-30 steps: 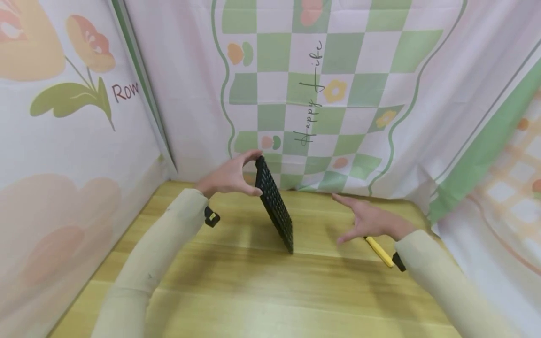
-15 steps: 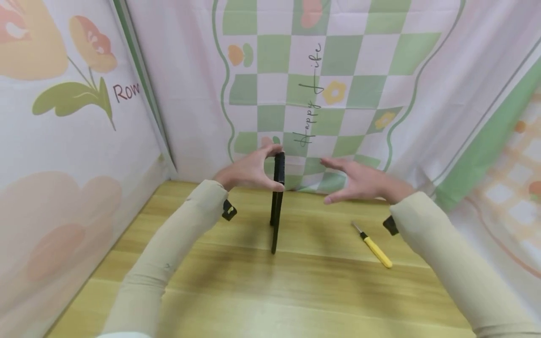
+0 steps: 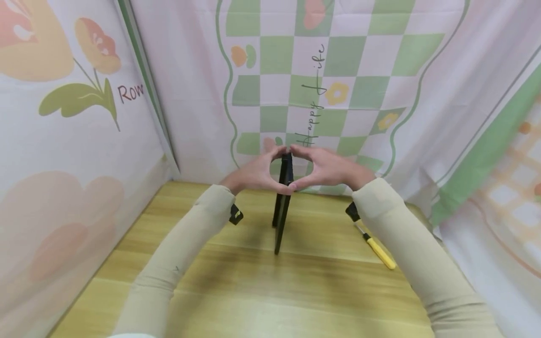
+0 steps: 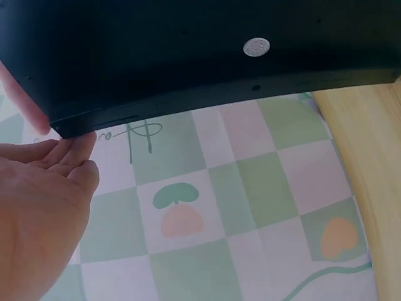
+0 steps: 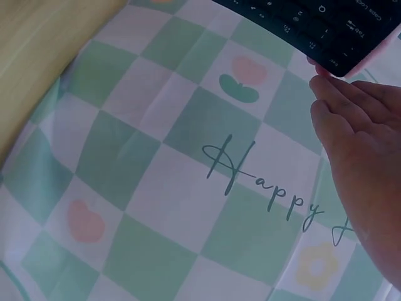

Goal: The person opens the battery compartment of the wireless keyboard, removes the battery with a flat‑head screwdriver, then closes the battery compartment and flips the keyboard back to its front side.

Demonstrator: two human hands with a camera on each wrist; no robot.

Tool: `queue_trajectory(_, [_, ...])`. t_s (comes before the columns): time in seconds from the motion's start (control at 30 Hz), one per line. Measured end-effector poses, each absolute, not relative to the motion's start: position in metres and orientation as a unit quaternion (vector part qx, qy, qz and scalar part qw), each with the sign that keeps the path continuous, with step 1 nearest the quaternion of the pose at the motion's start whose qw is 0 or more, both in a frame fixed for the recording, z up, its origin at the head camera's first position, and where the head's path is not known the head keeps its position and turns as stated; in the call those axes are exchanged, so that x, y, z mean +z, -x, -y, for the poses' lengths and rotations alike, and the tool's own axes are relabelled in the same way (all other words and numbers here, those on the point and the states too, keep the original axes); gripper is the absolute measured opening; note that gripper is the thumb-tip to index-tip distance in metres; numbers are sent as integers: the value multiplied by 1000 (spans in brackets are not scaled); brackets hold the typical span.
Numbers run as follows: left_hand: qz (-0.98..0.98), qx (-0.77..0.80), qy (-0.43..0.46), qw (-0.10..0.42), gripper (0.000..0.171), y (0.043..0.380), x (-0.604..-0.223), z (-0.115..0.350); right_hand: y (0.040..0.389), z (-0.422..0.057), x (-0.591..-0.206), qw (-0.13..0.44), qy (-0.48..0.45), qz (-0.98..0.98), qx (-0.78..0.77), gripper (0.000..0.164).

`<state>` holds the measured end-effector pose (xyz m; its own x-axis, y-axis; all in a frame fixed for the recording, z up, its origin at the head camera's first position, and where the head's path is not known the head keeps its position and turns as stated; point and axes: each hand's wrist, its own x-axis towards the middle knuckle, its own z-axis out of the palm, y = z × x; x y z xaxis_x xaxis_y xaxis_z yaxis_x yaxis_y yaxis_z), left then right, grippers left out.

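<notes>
A black computer keyboard (image 3: 282, 217) stands on its short end, seen nearly edge-on in the head view. My left hand (image 3: 255, 174) grips its upper end, thumb at the near corner and fingers at the far one. From the other side my right hand (image 3: 331, 168) holds the same end, so the two thumbs and fingertips meet there. The left wrist view shows the plain back of the keyboard (image 4: 188, 59) with a round silver sticker (image 4: 256, 47). Keys of the keyboard (image 5: 332, 28) face the right wrist view, with the right fingers at its corner.
A yellow-handled screwdriver (image 3: 380, 253) lies on the wooden table (image 3: 253, 291), partly behind the right forearm. A checkered cloth curtain (image 3: 308, 94) hangs right behind the hands. Printed cloth (image 3: 84, 155) closes off the left side, and more hangs at the right.
The keyboard turned from showing its keys to nearly edge-on, moving slightly right with the left hand. My right hand rose and moved left from beside the screwdriver to the keyboard's upper end.
</notes>
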<state>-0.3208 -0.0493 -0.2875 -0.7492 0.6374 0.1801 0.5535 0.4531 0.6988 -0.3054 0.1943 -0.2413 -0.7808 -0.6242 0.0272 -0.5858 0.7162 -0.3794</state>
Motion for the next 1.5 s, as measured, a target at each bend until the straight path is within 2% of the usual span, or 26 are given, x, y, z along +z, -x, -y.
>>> queue_trajectory(0.17, [-840,395,-368,48,130,322,-294,50,308,-194,-242,59,332,-921,-195,120])
queue_trajectory(0.37, [-847,385,-359,70,131,322,-309,59,307,-205,-237,65,320,-925,-195,117])
queue_trajectory(0.77, [-862,343,-343,148,132,328,-379,75,277,-281,-235,77,287,-946,-130,128])
queue_trajectory(1.0, [-855,353,-329,191,128,326,-415,70,260,-330,-272,75,276,-952,-106,132])
queue_trajectory(1.27, [-843,359,-325,237,132,326,-452,59,243,-365,-331,84,260,-957,-98,136])
queue_trajectory(1.5, [-838,372,-320,240,132,330,-468,51,236,-384,-367,40,276,-956,-85,132])
